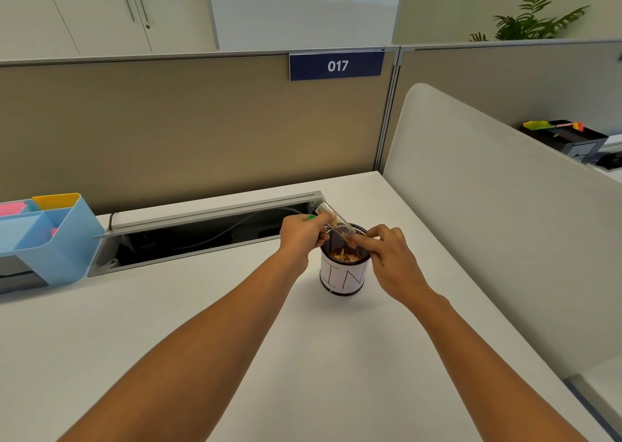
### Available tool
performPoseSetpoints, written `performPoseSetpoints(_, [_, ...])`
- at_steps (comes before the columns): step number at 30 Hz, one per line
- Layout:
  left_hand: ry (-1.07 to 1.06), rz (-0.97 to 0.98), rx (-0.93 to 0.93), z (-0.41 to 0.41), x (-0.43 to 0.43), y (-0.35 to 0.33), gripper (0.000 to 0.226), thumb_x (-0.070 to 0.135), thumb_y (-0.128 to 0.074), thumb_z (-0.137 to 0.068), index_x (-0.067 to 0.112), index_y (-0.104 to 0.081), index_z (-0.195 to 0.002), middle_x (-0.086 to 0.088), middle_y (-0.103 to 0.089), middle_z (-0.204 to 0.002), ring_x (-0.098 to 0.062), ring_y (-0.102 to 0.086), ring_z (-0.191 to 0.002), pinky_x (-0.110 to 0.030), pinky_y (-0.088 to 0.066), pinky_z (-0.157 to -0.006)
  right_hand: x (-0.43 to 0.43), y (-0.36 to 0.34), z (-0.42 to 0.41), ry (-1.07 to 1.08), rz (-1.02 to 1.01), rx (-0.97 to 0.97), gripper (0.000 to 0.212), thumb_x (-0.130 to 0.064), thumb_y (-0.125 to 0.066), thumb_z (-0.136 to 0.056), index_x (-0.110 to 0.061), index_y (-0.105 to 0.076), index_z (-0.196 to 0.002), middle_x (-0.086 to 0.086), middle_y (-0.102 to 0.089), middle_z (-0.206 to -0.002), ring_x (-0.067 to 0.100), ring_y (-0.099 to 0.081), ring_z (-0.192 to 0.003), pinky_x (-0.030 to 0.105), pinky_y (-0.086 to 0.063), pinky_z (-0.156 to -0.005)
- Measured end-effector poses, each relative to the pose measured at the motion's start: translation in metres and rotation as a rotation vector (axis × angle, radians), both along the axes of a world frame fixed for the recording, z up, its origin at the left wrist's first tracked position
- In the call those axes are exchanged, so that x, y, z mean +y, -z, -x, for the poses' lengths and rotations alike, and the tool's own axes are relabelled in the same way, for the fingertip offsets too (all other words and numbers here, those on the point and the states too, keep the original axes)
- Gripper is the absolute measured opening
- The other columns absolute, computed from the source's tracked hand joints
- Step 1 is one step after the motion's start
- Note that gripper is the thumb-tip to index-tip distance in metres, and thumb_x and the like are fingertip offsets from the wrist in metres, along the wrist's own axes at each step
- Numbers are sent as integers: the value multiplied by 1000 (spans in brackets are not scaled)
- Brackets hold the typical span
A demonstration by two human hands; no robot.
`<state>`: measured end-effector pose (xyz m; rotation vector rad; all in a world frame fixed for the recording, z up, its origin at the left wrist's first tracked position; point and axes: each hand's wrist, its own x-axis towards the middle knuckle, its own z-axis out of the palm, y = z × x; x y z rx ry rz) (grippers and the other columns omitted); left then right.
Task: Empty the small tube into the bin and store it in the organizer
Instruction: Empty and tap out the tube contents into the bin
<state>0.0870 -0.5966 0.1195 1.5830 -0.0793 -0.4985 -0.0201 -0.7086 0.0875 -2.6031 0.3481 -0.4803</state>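
Note:
A small clear tube (pixel 334 218) is tilted mouth-down over a black mesh cup with a white label, the bin (pixel 343 275). Brownish bits lie inside the bin. My left hand (pixel 301 236) grips the tube near its upper part, and something green shows between its fingers. My right hand (pixel 387 253) is at the tube's lower end, its index finger touching the tube's mouth above the bin's rim. The blue desk organizer (pixel 57 239) stands at the far left of the desk, well apart from both hands.
An open cable tray (pixel 202 233) with cords runs along the desk's back edge between organizer and bin. A tan partition rises behind, and a grey divider panel (pixel 488 212) walls the right side. The white desk (pixel 168 323) stretches in front.

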Motion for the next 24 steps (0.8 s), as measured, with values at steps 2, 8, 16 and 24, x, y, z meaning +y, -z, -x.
performPoseSetpoints(2, [-9,-24,-42,-1,1,0,22,17,-70,-77,-1,-65,-90,-4,-54,-66,-11,-49,-55,-19,-43,-54,-1,1,1,13,-5,-17,45,0,-35,-92,-28,-58,-119,10,-55,-112,25,-41,-104,30,-43,-74])
performPoseSetpoints(8, [36,-159,-311,4,1,0,35,19,-73,-75,1,-66,-103,-13,-62,-92,-13,-55,-68,-15,-47,-54,2,-1,-4,96,-34,-150,33,-1,-43,-89,-17,-68,-104,10,-60,-99,16,-40,-91,14,-32,-61])
performPoseSetpoints(16, [127,-324,-606,11,-1,-3,36,21,-73,-74,2,-67,-104,-14,-68,-105,-12,-54,-86,-20,-46,-75,14,-15,-12,41,-24,-248,61,5,-36,-87,-27,-31,-138,10,-51,-111,21,-44,-98,29,-48,-64])
performPoseSetpoints(24, [124,-351,-613,12,1,-2,36,21,-73,-75,2,-67,-104,-15,-68,-106,-12,-53,-85,-20,-47,-74,10,-10,-15,40,64,-192,58,6,-37,-86,-25,-36,-136,13,-52,-115,25,-44,-100,27,-43,-62])
